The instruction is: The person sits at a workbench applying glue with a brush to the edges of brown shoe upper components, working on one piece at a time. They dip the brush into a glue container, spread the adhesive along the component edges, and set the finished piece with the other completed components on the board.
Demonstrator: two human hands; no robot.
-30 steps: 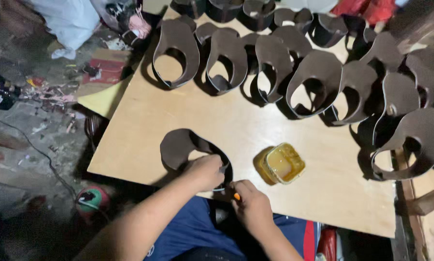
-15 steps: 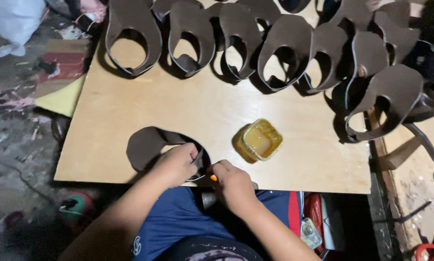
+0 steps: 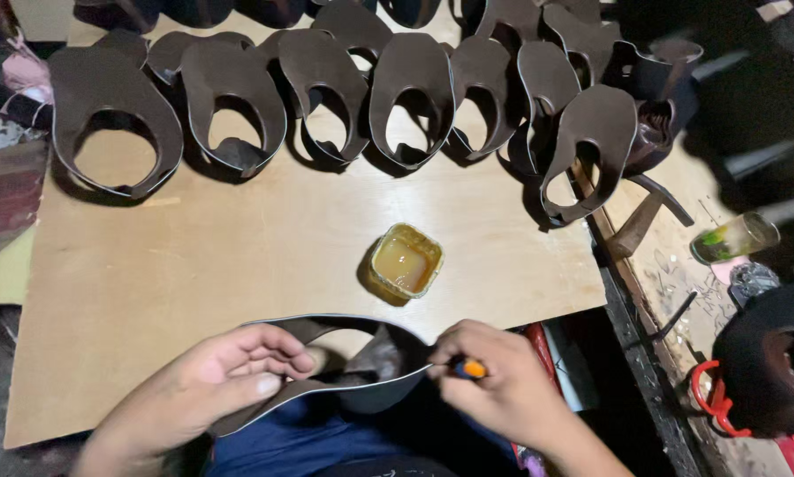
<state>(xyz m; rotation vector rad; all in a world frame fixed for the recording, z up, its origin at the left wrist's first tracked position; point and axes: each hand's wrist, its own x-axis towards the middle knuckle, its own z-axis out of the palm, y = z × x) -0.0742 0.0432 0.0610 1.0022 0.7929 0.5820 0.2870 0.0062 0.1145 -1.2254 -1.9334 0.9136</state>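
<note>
At the board's (image 3: 193, 265) near edge, left hand (image 3: 211, 380) pinches one brown leather piece (image 3: 370, 362); right hand (image 3: 494, 380) grips an orange-handled tool (image 3: 472, 368); one yellow glue tub (image 3: 404, 262); nine cut pieces (image 3: 410, 79) behind

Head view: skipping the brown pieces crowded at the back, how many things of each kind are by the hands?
Dark brown leather cut-out, in left hand: 1
Orange-handled tool, in right hand: 1
Yellow square tub of amber liquid: 1
Total: 3
</note>
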